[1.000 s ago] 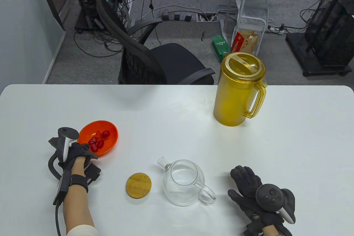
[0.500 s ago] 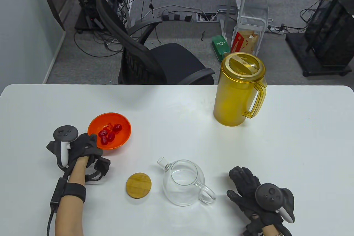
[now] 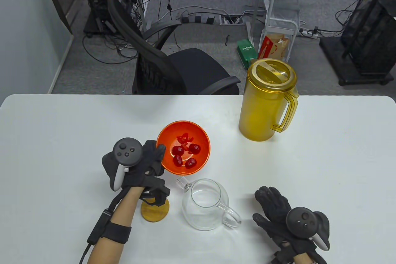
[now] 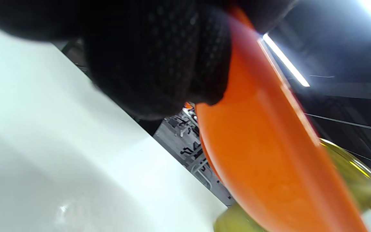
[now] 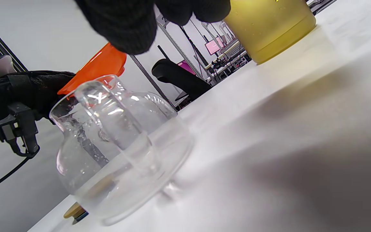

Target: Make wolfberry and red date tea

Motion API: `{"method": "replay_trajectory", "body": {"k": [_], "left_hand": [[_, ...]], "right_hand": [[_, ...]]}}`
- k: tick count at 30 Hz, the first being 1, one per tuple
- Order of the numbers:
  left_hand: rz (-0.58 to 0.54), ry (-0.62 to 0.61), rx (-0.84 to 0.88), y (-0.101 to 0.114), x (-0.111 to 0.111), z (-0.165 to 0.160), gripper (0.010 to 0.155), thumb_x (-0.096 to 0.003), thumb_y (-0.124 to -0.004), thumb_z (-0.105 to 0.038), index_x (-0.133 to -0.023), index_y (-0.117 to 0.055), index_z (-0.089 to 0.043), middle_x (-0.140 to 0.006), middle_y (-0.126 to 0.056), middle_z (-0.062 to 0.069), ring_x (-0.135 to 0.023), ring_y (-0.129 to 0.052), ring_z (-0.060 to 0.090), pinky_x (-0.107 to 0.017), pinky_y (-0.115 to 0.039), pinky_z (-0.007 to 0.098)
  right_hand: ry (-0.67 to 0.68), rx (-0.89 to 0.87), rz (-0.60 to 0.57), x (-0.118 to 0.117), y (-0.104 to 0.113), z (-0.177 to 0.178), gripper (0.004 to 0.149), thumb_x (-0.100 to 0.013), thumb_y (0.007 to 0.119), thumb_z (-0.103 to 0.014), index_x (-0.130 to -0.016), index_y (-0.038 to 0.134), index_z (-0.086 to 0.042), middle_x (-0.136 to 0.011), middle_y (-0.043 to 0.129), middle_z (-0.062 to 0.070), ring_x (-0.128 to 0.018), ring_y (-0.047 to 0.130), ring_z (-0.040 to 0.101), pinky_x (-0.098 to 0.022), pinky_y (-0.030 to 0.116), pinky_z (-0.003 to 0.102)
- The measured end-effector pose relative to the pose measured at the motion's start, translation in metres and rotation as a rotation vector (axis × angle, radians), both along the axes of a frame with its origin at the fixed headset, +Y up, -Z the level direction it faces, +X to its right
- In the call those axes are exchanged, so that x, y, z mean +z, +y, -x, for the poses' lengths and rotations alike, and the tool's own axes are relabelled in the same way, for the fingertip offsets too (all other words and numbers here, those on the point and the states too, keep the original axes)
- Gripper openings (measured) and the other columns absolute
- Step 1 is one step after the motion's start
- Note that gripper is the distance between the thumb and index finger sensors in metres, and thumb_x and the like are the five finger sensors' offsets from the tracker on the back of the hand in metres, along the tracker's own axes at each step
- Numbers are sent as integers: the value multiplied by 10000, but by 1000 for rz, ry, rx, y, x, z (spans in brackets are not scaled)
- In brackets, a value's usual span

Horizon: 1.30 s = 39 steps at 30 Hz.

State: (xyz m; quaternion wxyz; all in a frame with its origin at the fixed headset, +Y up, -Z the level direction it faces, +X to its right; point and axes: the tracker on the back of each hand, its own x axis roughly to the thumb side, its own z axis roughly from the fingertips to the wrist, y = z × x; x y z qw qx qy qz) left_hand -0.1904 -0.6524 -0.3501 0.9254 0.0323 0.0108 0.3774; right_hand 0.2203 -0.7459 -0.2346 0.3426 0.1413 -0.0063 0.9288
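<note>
My left hand (image 3: pixel 148 165) grips the left rim of an orange bowl (image 3: pixel 198 140) and holds it in the air just behind the spout of the glass teapot (image 3: pixel 205 204). The bowl holds several red dates (image 3: pixel 185 154) and small red bits. Its underside fills the left wrist view (image 4: pixel 269 154). The teapot stands open, its bamboo lid (image 3: pixel 156 211) on the table to its left, partly under my left wrist. My right hand (image 3: pixel 275 211) rests flat on the table right of the teapot's handle. The teapot (image 5: pixel 118 151) and bowl (image 5: pixel 98 69) also show in the right wrist view.
A yellow lidded pitcher (image 3: pixel 267 103) stands at the back right of the white table (image 3: pixel 340 158); it also shows in the right wrist view (image 5: pixel 269 25). A black office chair (image 3: pixel 173 66) stands behind the table's far edge.
My left hand has lifted the orange bowl and carried it right, from the table's left side to just behind the teapot. My right hand has stayed still.
</note>
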Motion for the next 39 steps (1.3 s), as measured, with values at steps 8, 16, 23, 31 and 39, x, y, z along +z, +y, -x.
{"method": "replay_trajectory", "body": {"k": [8, 16, 23, 31, 39], "left_hand": [[-150, -54, -30, -6, 31, -28, 420, -569, -756, -370, -764, -818, -4, -379, -1046, 86, -156, -1059, 228, -130, -886, 336], [-268, -68, -97, -10, 49, -44, 416, -567, -762, -375, -785, -817, -26, -415, -1057, 109, -185, -1068, 248, -150, -891, 345], [-329, -57, -89, -15, 57, -47, 405, -558, -781, -380, -804, -818, -60, -472, -1061, 140, -227, -1079, 266, -171, -906, 348], [-370, -79, -75, -18, 59, -46, 397, -555, -782, -373, -836, -799, -94, -587, -1049, 157, -337, -1110, 284, -238, -946, 353], [-399, -95, -71, -18, 61, -49, 395, -547, -789, -375, -855, -788, -128, -666, -1041, 136, -439, -1133, 281, -300, -981, 347]], "right_hand": [[11, -13, -9, 0, 0, 0, 715, -563, 792, -401, -1135, 452, -138, -1197, 437, 132, -1073, 344, 385, -761, 320, 593], [12, -16, -10, 1, -1, -1, 716, -562, 791, -402, -1135, 452, -137, -1197, 436, 130, -1072, 344, 385, -761, 322, 591], [12, -18, -7, 1, -2, -1, 713, -562, 791, -402, -1134, 456, -138, -1196, 440, 129, -1072, 348, 382, -761, 322, 593], [6, -24, -3, 1, -2, -2, 714, -563, 791, -400, -1135, 454, -137, -1197, 438, 129, -1072, 346, 383, -760, 321, 592], [8, -30, 2, 0, -2, -2, 713, -563, 790, -400, -1134, 455, -136, -1197, 437, 130, -1073, 344, 383, -761, 321, 592]]}}
